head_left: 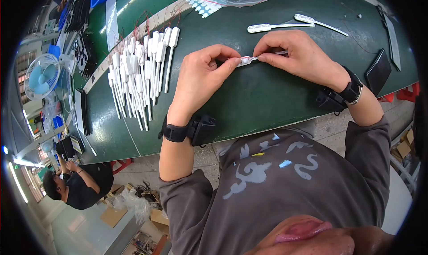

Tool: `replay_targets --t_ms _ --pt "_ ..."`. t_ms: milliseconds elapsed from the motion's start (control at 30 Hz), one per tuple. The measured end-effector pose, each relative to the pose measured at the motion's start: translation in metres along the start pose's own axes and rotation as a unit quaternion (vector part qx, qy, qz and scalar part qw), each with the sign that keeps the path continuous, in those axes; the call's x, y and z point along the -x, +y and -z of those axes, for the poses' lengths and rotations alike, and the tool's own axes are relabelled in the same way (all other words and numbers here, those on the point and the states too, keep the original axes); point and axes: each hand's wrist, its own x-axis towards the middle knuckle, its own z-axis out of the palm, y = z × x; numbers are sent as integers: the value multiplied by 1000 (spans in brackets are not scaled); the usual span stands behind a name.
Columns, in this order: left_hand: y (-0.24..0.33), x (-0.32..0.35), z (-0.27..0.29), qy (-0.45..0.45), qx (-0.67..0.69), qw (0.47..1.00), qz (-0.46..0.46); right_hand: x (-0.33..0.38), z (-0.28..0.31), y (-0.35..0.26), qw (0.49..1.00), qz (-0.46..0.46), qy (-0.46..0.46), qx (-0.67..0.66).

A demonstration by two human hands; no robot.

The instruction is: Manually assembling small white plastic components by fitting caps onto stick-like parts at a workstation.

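Left hand (198,79) and right hand (298,54) pinch one white probe (246,60) over the bench (249,103), apparently mid-assembly; next needs steady alignment.

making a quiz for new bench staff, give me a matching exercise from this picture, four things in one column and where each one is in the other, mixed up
Things
1. small white piece
2. pile of white long-stemmed pieces
3. two loose white pieces
4. blue fan

Places
A. far left, beyond the green table's end
B. pinched between the left hand and right hand
C. on the table left of the left hand
D. on the table beyond the right hand

Pairs: 1-B, 2-C, 3-D, 4-A
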Motion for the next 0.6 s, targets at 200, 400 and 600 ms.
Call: replay_targets --t_ms 200,400,600 --pt "-2 -1 -3 18 54 998 17 0 0 1 992 68 52 93" --pt "-6 -2 -4 27 83 996 18 -1 -3 8 974 143 75 156" --pt "-7 -2 -5 30 127 991 17 -1 -7 7 952 200 102 209"
